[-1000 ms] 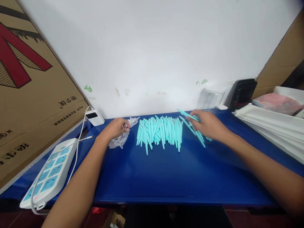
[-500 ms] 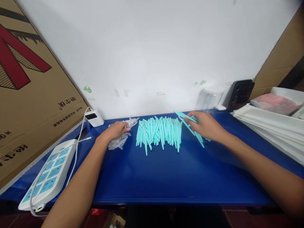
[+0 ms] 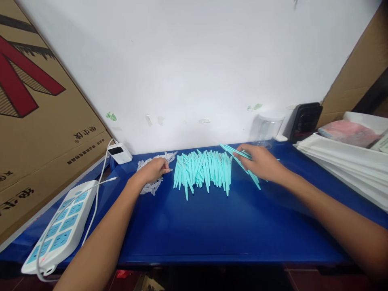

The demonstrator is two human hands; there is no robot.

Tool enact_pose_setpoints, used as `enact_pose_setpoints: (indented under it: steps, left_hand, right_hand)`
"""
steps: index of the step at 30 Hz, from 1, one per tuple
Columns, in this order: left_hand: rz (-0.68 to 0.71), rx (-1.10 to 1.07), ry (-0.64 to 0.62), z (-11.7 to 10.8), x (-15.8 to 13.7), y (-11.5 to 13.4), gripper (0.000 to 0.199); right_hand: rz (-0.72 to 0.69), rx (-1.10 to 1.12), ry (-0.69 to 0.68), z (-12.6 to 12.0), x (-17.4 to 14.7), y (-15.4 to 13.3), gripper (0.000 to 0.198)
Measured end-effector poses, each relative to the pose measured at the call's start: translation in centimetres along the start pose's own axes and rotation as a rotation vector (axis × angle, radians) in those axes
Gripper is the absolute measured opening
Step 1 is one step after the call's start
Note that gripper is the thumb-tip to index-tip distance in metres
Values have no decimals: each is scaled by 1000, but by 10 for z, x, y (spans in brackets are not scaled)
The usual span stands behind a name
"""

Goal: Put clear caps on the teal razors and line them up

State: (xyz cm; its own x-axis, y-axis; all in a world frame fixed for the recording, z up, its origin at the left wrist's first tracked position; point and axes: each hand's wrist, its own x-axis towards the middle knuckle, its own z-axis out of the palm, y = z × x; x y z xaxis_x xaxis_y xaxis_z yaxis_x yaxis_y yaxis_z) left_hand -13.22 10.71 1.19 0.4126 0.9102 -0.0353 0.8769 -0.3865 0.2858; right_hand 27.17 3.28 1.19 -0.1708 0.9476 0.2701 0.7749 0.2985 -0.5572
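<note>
A row of slim turquoise eyebrow razors [image 3: 202, 171] is heaped side by side on the blue table, against the wall. To its left spreads a pile of small translucent blade caps [image 3: 151, 188]. My left hand [image 3: 155, 169] is over that pile, thumb and fingers pinched on what looks like one cap [image 3: 170, 170]. On the right, my right hand [image 3: 257, 161] is closed around several razors [image 3: 228, 148], their tapered ends pointing left towards the wall. More loose razors [image 3: 254, 180] lie on the table beneath this hand, partly hidden by it.
A white power strip [image 3: 60, 226] with a cable and a small white device [image 3: 120, 153] are on the left beside a big cardboard box [image 3: 54, 133]. At the right stand a clear container [image 3: 268, 129], a black object [image 3: 306, 121] and stacked white trays [image 3: 345, 161].
My left hand has shifted slightly right and down, and a cap now shows at its fingertips. My right hand keeps its razors, moving only slightly. The view has tilted a little.
</note>
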Motion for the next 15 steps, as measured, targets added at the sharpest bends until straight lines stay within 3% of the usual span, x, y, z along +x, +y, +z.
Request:
enact_pose_setpoints:
  steps: [4, 10, 12, 15]
  left_hand:
    - [74, -31, 142, 5, 1, 11, 21]
    - [271, -351, 481, 15, -3, 49, 26]
    - [287, -528, 517, 21, -6, 63, 28]
    - [303, -752, 464, 29, -12, 79, 28]
  right_hand:
    - [-3, 70, -17, -2, -1, -7, 41]
    - [33, 347, -161, -4, -6, -19, 54]
    - [53, 431, -197, -4, -7, -20, 54]
    - [54, 500, -252, -2, -9, -21, 54]
